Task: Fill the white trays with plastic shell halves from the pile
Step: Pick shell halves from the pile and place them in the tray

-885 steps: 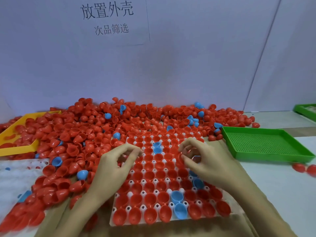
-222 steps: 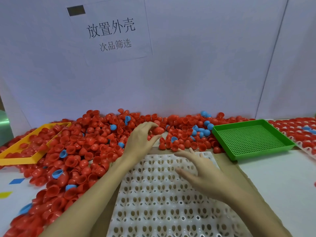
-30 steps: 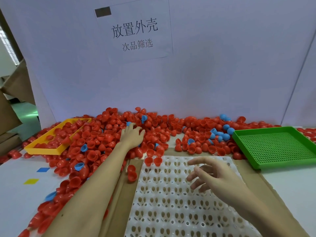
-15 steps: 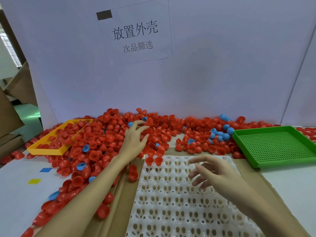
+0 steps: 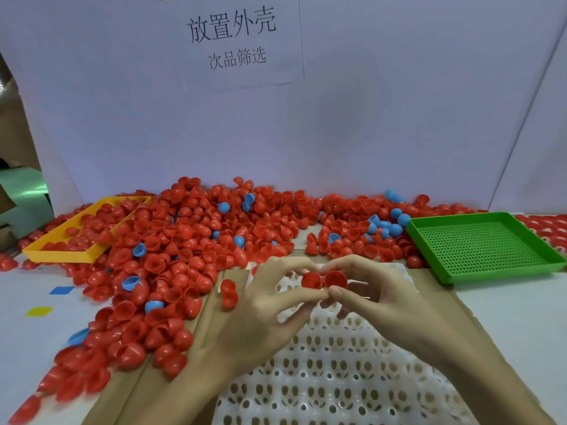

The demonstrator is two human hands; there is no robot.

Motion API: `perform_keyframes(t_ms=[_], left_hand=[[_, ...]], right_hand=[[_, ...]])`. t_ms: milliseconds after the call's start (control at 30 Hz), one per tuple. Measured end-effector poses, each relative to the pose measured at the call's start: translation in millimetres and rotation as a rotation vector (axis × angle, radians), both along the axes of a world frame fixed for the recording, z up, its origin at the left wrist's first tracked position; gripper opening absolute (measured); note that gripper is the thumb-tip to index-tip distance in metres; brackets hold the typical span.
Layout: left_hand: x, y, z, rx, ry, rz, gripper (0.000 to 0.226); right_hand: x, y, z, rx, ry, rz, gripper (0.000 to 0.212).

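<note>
A white tray (image 5: 337,378) with rows of bare sockets lies on cardboard in front of me. A big pile of red shell halves (image 5: 190,240), with a few blue ones mixed in, spreads behind it and to its left. My left hand (image 5: 264,317) and right hand (image 5: 377,299) meet over the tray's far end. The left pinches a red shell half (image 5: 311,280) between thumb and fingers. Right beside it, the right pinches another red shell half (image 5: 336,279). The tray's far left corner is hidden by my left hand.
A yellow tray (image 5: 61,256) holding red shells sits at the back left. A green perforated tray (image 5: 484,246) stands at the right, with a shell-filled tray (image 5: 549,225) just behind it. A white wall with a paper sign closes the back. Loose shells lie on the cardboard (image 5: 184,363).
My left hand has come back from the pile to the tray's far end and met my right hand. Each now pinches a red shell half. The view has moved closer.
</note>
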State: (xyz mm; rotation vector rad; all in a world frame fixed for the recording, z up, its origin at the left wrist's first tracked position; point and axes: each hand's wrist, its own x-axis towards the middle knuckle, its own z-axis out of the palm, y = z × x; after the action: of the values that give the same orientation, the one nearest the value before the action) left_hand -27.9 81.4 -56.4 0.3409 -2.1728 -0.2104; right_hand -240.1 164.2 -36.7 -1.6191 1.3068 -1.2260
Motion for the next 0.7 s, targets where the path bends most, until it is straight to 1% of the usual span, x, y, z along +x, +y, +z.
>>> perform_keyframes(t_ms=[100,167,200,367,433,500,600,700], left_hand=[[4.6,-0.8,1.6,0.255,0.124,-0.006,0.030],[4.8,-1.7,1.9,0.494,0.207,-0.078,0.034],[4.4,-2.4,2.1,0.551,0.240,-0.110,0.032],[5.0,-3.4,-1.1,0.416,0.282,-0.104,0.014],[5.2,-2.6,-1.6,0.411,0.297,-0.075,0.011],[4.7,-1.1,-1.1,0.445,0.316,-0.081,0.011],[5.1,0.6,-0.8,0.484,0.298,-0.142,0.019],[4.8,3.1,-0.4,0.466,0.265,-0.122,0.022]], right_hand=[[-2.4,-1.7,-0.4,-0.002,-0.008,0.033,0.024],[-2.5,-2.7,-1.8,-0.009,-0.015,0.049,0.024],[-2.2,-3.1,-2.7,-0.013,-0.022,0.059,0.024],[-0.2,-4.0,-4.4,0.005,-0.037,0.099,0.023],[0.1,-4.1,-3.9,0.021,-0.039,0.121,0.020],[-0.1,-4.4,-3.6,0.034,-0.058,0.127,0.020],[-0.6,-5.1,-3.8,0.050,-0.099,0.122,0.022],[-1.7,-4.9,-4.1,0.045,-0.078,0.111,0.019]])
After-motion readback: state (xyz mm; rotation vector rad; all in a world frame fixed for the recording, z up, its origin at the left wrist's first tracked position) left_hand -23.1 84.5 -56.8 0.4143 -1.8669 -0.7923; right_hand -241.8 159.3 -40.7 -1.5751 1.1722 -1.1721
